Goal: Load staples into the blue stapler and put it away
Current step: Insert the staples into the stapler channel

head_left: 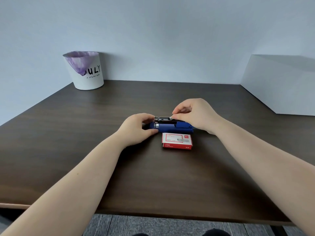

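A dark wooden table (pixel 68 133) carries a blue stapler (pixel 170 127) near its middle. A red and white staple box (pixel 177 140) lies just in front of the stapler; a white bin (pixel 87 77) stands far behind it, leftward.

I found the dark table (pixel 68 142) bare and passable on every side of the blue stapler (pixel 170 127) but one. Just nearer me than the stapler lay the red staple box (pixel 177 140), blocking a straight approach from the front. Far behind the stapler to the left a white bin (pixel 88 77) stood by the wall; far right, a white panel (pixel 279 86) closed that corner.
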### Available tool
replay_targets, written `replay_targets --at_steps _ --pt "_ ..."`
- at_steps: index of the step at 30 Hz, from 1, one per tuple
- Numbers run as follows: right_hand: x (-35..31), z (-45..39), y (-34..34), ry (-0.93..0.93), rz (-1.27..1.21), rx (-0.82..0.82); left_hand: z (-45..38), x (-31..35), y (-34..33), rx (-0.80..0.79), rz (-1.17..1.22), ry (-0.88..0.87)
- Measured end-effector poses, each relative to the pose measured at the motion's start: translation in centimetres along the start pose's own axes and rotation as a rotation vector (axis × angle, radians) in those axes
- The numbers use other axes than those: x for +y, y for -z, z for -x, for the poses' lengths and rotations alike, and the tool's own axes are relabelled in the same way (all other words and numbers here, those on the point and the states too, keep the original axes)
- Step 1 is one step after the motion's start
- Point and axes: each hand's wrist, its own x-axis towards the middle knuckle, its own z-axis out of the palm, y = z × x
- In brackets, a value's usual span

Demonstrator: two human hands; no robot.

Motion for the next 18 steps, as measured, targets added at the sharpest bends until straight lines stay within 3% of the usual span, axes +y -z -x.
replay_targets --at_steps 18 --pt "0.72 -0.06 -0.2 -0.025 -0.063 0.043 0.09 0.14 0.22 -0.041 0.012 -0.002"
